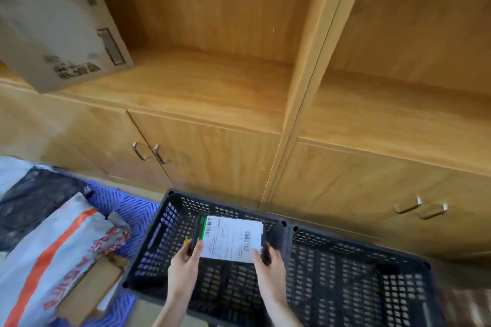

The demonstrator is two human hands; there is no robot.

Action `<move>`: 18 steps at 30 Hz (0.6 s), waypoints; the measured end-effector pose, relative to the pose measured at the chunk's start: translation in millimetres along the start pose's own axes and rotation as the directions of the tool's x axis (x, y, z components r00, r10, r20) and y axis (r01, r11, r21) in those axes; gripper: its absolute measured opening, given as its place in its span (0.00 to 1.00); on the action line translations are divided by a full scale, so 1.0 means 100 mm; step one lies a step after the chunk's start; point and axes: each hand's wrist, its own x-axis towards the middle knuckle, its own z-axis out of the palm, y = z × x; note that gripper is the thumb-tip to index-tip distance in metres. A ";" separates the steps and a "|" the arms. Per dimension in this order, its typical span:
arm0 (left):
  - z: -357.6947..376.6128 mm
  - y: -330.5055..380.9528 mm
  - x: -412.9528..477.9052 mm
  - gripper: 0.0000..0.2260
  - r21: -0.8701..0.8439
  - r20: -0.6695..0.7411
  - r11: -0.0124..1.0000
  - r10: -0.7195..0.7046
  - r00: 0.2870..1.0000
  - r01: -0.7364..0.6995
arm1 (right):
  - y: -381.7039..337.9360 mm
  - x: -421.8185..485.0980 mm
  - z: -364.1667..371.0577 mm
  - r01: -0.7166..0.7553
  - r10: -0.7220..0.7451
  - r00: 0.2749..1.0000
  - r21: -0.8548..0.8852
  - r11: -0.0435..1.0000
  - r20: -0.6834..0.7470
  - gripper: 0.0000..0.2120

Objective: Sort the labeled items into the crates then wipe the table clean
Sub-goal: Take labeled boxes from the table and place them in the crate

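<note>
At far left, the blue crate (pixel 114 202) held a grey mailer (pixel 66 247) and darker bags. The left hand (pixel 183 268) gripped one short edge of the labelled parcel (pixel 231 240) and the right hand (pixel 269 268) the other, fingers (pixel 198 248) clamped on it. The parcel hung above the left black crate (pixel 159 247), close to where that met the right black crate (pixel 358 247). So near the divide, a careless release could have dropped it on the wrong side, as could a misread label. The label's print was too blurred to read. No crate markings showed, the bench was out of view, and the lower edge cut off the crates.
</note>
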 end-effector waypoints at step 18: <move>1.81 -2.28 3.46 0.21 0.177 0.051 0.978 0.104 0.993 -0.111 | 2.20 3.06 1.60 0.001 0.015 0.984 0.090 0.996 -0.177 0.25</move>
